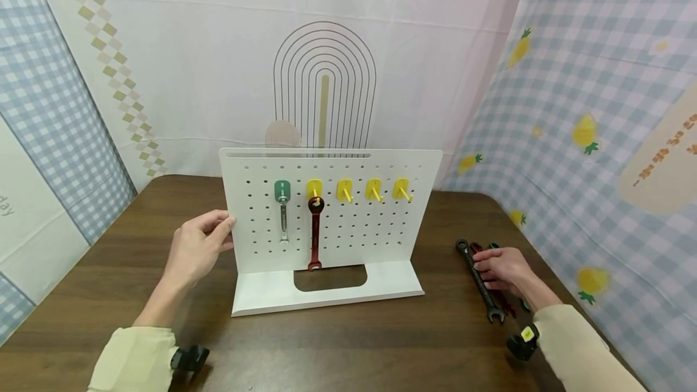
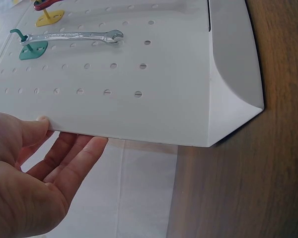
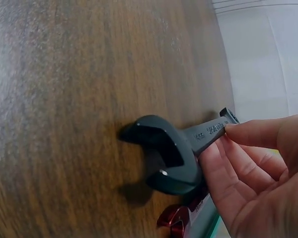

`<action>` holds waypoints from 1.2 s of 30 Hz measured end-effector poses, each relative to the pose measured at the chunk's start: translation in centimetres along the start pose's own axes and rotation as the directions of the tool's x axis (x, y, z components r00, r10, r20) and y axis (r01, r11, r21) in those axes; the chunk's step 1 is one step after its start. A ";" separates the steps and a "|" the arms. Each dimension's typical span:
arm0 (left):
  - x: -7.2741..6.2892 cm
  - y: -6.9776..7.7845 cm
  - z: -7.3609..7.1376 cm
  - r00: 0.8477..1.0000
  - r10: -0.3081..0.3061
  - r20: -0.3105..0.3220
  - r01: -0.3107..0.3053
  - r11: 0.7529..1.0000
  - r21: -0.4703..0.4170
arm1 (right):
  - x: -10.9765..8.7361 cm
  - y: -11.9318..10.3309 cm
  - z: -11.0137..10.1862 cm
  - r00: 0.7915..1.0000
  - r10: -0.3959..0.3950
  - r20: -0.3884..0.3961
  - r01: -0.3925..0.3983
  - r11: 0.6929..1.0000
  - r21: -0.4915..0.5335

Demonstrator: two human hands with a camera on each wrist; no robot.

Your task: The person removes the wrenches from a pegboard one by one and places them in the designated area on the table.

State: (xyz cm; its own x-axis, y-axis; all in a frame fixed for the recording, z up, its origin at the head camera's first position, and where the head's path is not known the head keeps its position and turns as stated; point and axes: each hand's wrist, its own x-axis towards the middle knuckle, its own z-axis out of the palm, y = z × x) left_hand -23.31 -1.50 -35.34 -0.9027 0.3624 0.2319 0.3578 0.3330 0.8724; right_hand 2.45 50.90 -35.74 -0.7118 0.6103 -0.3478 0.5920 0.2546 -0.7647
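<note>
A white pegboard stand (image 1: 348, 228) stands upright on the table. My left hand (image 1: 198, 244) holds its left edge, thumb on the front and fingers behind, as the left wrist view shows. A silver wrench (image 2: 74, 36) hangs from the green hook (image 1: 282, 189). Beside it a red wrench (image 1: 315, 235) hangs from a yellow hook (image 1: 314, 188). Over at the right, my right hand (image 1: 506, 268) pinches a black wrench (image 3: 208, 135) by its shaft, between thumb and fingers. Another red wrench (image 3: 175, 218) lies beneath it, partly hidden by the hand.
Several yellow hooks, one of them a bare hook (image 1: 403, 190), line the board to the right of the red wrench. A green-ended tool (image 1: 494, 245) lies partly covered by my right hand. Patterned cloth (image 1: 588, 77) borders the wooden table (image 1: 337, 343) at the back and sides.
</note>
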 end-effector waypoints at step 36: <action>-0.1 -0.2 0.0 1.000 0.008 0.001 -0.008 1.000 0.009 | -0.3 0.1 -1.1 1.000 -0.017 0.019 0.016 0.998 0.060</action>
State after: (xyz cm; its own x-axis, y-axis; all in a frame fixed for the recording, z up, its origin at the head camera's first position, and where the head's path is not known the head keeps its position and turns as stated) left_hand -23.30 -1.60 -35.49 -0.8994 0.3661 0.2389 0.3676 0.3376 0.8665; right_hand 3.12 51.60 -35.15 -0.7286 0.5916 -0.3453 0.5571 0.2186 -0.8012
